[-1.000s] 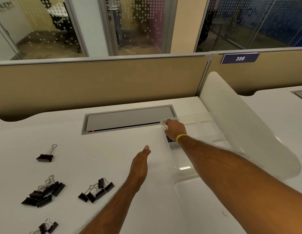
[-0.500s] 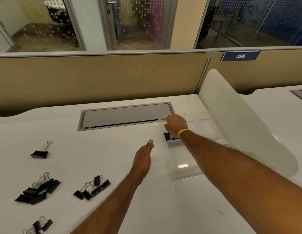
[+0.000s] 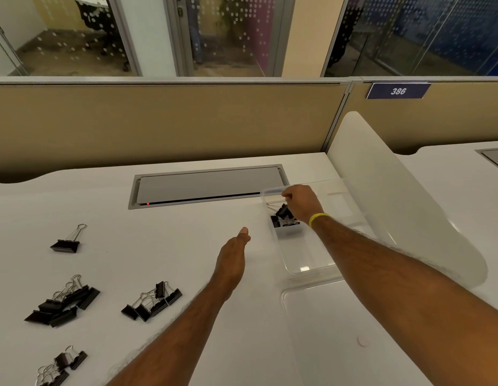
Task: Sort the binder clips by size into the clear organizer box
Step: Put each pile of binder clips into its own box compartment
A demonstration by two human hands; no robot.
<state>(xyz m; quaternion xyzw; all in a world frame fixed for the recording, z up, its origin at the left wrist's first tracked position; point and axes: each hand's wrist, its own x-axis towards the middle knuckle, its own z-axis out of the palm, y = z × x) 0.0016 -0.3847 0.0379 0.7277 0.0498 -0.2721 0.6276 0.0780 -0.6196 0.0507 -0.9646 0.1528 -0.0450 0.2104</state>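
The clear organizer box (image 3: 303,263) lies on the white desk to the right of centre. Its far left compartment holds a few black binder clips (image 3: 284,220). My right hand (image 3: 299,201) hovers over that compartment with curled fingers. A tilted clip sits right under it, and I cannot tell whether the hand still pinches it. My left hand (image 3: 233,259) rests edge-down on the desk left of the box, fingers straight and empty. Loose clips lie at the left: one large clip (image 3: 66,243), a big pile (image 3: 62,305), a middle pile (image 3: 152,302) and a near pile (image 3: 61,366).
The box's clear lid (image 3: 325,330) lies on the desk in front of the box. A grey cable hatch (image 3: 208,186) is set into the desk behind. A white curved side panel (image 3: 395,207) rises right of the box, and a tan partition (image 3: 164,121) closes off the back.
My right hand has shifted slightly to the right over the far left compartment, and the clips beneath it are more exposed. My left hand has stayed in place.
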